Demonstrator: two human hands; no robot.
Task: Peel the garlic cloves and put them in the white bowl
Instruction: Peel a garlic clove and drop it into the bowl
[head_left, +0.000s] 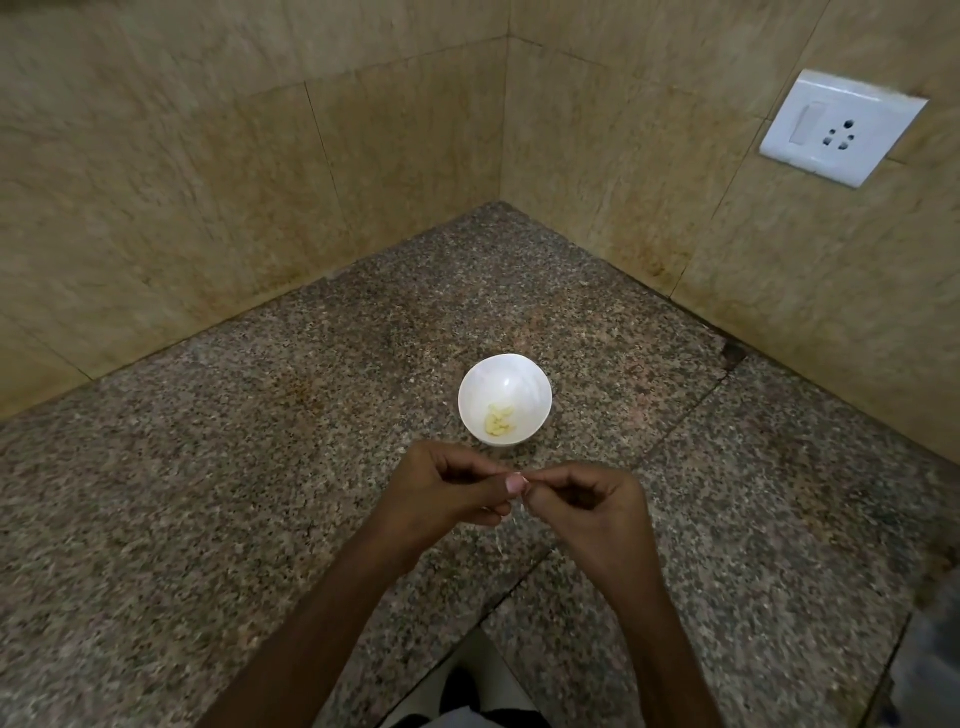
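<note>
Near the lower centre of the frame the two hands meet above the speckled grey-brown granite counter (208, 493). The left hand (447, 488) and the right hand (592, 504) both have the fingers curled in, and the thumb and fingertips of each close narrowly on the same small garlic clove (521, 477). It is held between them in the air and is almost fully hidden by the fingertips, so only a little pale spot shows. Under the pinch a thin translucent strip of skin (513, 514) hangs down; I cannot tell if it is attached to the clove or loose. Just above the hands in the picture, near them but not touching, the small round white bowl (504, 382) stands upright on the counter. In its bottom lies a little heap of pale yellow peeled garlic cloves (500, 420) — how many I cannot count. The counter runs into a corner at the upper middle of the frame, closed by beige marbled tile walls (208, 182). At the upper right a white plastic wall socket with a switch (841, 127) sits on the wall.
</note>
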